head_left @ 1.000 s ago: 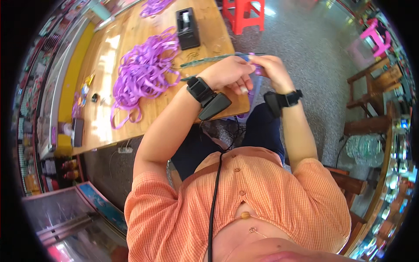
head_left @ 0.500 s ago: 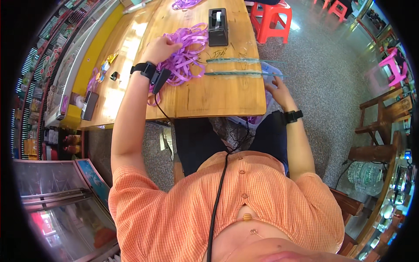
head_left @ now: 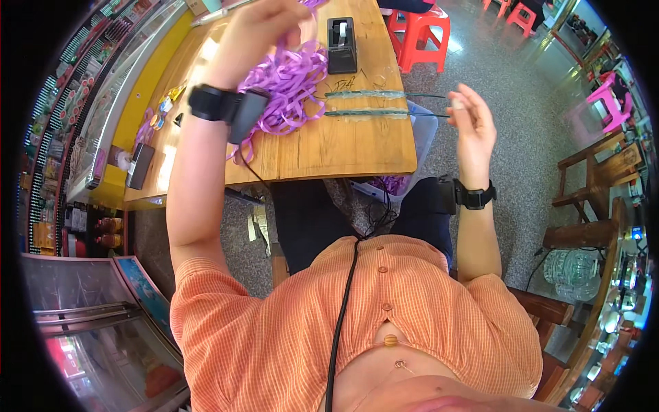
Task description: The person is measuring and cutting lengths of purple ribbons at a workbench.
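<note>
My left hand (head_left: pixel 264 34) is raised over the far left of a wooden table, its fingers bent and a little blurred. A strand of purple ribbon appears to hang from its fingertips, above a loose heap of purple ribbon (head_left: pixel 292 93). Two thin dark rods (head_left: pixel 427 115) are fixed to the tabletop under clear tape (head_left: pixel 367 113) and jut out past the right edge. At their free ends is my right hand (head_left: pixel 473 127), fingers curved and apart, with nothing visible in it. Whether it touches a rod end I cannot tell.
A black tape dispenser (head_left: pixel 342 44) stands on the wooden table (head_left: pixel 343 154) beyond the rods. Below the right edge sits a translucent plastic bin (head_left: pixel 425 134), with purple ribbon (head_left: pixel 391 183) in it. A red stool (head_left: pixel 422 38) is farther off. A black cable (head_left: pixel 343 309) runs down my front.
My left hand has lifted from the ribbon heap and moved away from me. My right hand has risen from beside the bin and moved right to the rod ends.
</note>
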`<state>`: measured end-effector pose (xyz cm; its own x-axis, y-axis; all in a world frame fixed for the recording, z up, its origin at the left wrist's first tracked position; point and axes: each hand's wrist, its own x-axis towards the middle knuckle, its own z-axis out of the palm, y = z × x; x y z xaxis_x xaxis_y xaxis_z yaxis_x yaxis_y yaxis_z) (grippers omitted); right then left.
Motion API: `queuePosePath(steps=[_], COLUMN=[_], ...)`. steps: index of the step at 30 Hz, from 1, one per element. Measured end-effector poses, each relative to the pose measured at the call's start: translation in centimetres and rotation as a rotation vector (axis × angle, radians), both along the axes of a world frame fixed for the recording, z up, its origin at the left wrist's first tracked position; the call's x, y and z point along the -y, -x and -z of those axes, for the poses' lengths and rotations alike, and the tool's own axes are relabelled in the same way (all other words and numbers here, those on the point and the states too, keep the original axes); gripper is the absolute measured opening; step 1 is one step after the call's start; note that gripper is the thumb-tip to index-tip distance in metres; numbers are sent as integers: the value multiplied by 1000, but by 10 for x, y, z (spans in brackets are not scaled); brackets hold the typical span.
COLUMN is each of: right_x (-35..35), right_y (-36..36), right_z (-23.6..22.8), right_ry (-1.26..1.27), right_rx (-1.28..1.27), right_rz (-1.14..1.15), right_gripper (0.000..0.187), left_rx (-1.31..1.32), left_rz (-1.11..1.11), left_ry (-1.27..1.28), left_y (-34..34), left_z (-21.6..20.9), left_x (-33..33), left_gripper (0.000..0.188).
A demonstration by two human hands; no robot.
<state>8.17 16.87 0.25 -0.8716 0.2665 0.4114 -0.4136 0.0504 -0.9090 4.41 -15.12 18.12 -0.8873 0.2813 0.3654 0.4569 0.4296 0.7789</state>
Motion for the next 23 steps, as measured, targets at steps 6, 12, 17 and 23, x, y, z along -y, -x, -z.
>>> queuePosePath(steps=[6, 12, 17, 23], right_x=[78, 76, 96, 88], right_y=[-28, -28, -27, -34], right_z=[-29, 0, 14, 13], right_ry=[-215, -101, -373, -493], right_rx=[-28, 196, 32, 95], right_rz=[-372, -376, -298, -208], right_gripper=[32, 18, 18, 17], left_rx=[-2, -20, -161, -273], left_rz=[288, 313, -12, -110], left_ry=[198, 453, 302, -412], left_y=[-29, -36, 105, 93], left_z=[65, 71, 55, -79], left_x=[-46, -23, 145, 111], left_gripper=[19, 23, 22, 17])
